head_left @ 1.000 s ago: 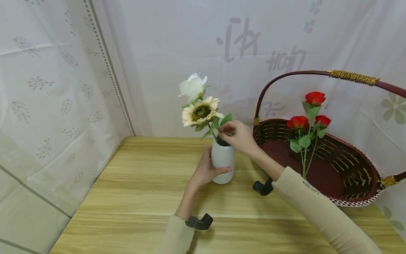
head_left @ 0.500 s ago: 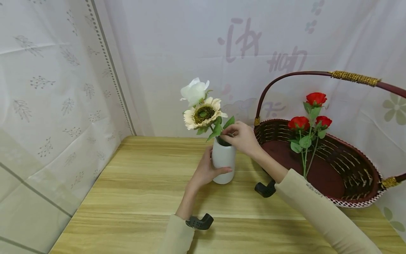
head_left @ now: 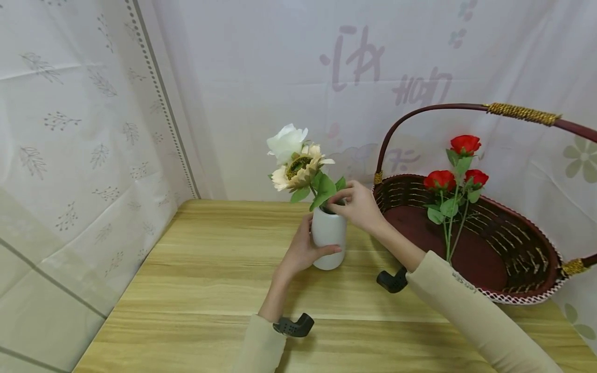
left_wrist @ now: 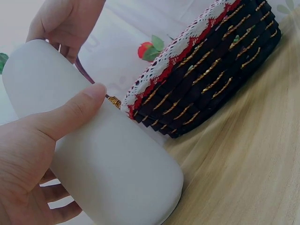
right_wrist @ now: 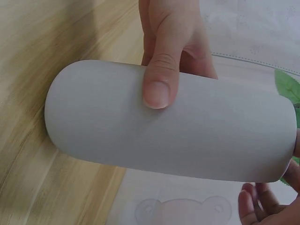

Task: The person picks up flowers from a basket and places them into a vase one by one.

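A white vase (head_left: 329, 238) stands upright on the wooden table, and my left hand (head_left: 300, 248) grips its side, thumb across the front. In the left wrist view that thumb (left_wrist: 75, 110) lies flat along the smooth vase wall. My right hand (head_left: 356, 207) is at the vase mouth, its fingertips pinching flower stems there; the stems' lower ends are hidden inside. Out of the mouth, leaning left, rise a cream sunflower (head_left: 298, 167) and a white flower (head_left: 287, 143), with green leaves (head_left: 325, 190) below them. The right wrist view shows the right fingers (right_wrist: 265, 201) beside the vase rim.
A dark wicker basket (head_left: 527, 248) with an arched handle (head_left: 429, 108) stands on the right of the table (head_left: 210, 259). Several red roses (head_left: 438, 180) lean in it. Patterned cloth (head_left: 242, 103) hangs behind and at the left.
The white flower has sunk lower and closer to the sunflower, whose face has turned. My right hand has shifted slightly down and right at the vase mouth. The left hand keeps its grip.
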`<state>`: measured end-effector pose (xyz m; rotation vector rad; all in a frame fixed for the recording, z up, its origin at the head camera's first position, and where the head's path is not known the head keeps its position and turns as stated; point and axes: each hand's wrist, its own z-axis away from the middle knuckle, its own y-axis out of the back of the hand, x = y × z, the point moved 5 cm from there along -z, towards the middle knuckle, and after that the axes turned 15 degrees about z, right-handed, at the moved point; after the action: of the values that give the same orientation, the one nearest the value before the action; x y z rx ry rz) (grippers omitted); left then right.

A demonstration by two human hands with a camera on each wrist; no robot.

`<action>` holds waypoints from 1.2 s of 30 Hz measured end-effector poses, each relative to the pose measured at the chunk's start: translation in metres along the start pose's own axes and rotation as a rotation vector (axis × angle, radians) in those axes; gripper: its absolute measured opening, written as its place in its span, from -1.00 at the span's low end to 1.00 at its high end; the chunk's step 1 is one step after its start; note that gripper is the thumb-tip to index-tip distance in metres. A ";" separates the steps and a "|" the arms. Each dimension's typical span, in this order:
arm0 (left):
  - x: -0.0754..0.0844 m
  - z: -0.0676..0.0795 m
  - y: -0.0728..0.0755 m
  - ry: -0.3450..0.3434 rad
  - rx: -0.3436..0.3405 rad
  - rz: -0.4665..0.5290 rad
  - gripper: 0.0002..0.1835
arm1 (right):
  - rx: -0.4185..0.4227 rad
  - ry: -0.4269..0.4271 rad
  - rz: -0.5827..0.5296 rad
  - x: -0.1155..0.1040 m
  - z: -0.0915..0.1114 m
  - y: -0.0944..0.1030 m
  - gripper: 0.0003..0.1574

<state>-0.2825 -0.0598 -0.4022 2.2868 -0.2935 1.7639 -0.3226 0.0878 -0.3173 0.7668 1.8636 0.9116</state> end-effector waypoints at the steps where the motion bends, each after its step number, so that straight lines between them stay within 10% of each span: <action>1: 0.000 0.000 0.000 -0.002 0.000 0.003 -0.06 | -0.008 -0.005 -0.001 0.000 0.000 0.000 -0.86; 13: 0.000 -0.001 -0.001 0.029 -0.002 -0.022 -0.06 | -0.131 -0.036 -0.007 0.006 -0.002 -0.002 -0.79; 22: -0.042 -0.014 0.004 -0.011 0.027 -0.020 0.01 | -0.185 -0.061 -0.018 0.007 -0.004 -0.002 -0.79; 28: -0.045 -0.014 0.006 -0.012 0.027 -0.019 0.02 | -0.237 -0.093 -0.032 0.008 -0.002 -0.002 -0.42; 36: -0.044 -0.013 0.005 -0.015 0.026 -0.006 0.04 | -0.254 -0.048 -0.071 0.011 0.000 -0.002 -0.65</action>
<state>-0.3073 -0.0599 -0.4413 2.3166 -0.2673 1.7587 -0.3269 0.0952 -0.3239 0.5587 1.6824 1.0510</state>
